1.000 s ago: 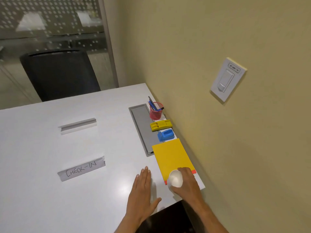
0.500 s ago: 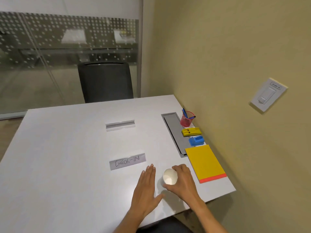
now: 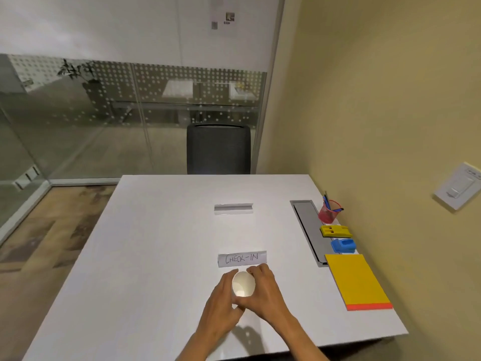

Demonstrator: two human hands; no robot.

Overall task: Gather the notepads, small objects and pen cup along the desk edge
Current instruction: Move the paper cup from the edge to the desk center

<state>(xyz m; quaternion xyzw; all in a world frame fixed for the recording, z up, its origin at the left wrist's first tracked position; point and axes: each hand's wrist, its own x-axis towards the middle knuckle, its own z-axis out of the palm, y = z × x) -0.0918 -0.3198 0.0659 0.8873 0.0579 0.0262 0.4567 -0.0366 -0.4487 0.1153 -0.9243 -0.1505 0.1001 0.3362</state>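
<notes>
Your left hand (image 3: 221, 298) and right hand (image 3: 265, 293) both cup the white paper cup (image 3: 243, 284), low centre of frame. The gathered row, from red pen cup (image 3: 328, 213) to yellow notepad (image 3: 356, 278), lies rightward along the bench (image 3: 156, 256) edge, nearer your right hand.

White tabletop (image 3: 156, 256), white paper cup (image 3: 243, 284). Along the wall edge: red mesh pen cup (image 3: 328, 213) with blue pens, a yellow block (image 3: 335, 231), a blue one (image 3: 343, 245), and a yellow notepad (image 3: 355, 278) with an orange-red strip. Chair (image 3: 218, 149) is black, glass partition (image 3: 130, 100) has white dots.
</notes>
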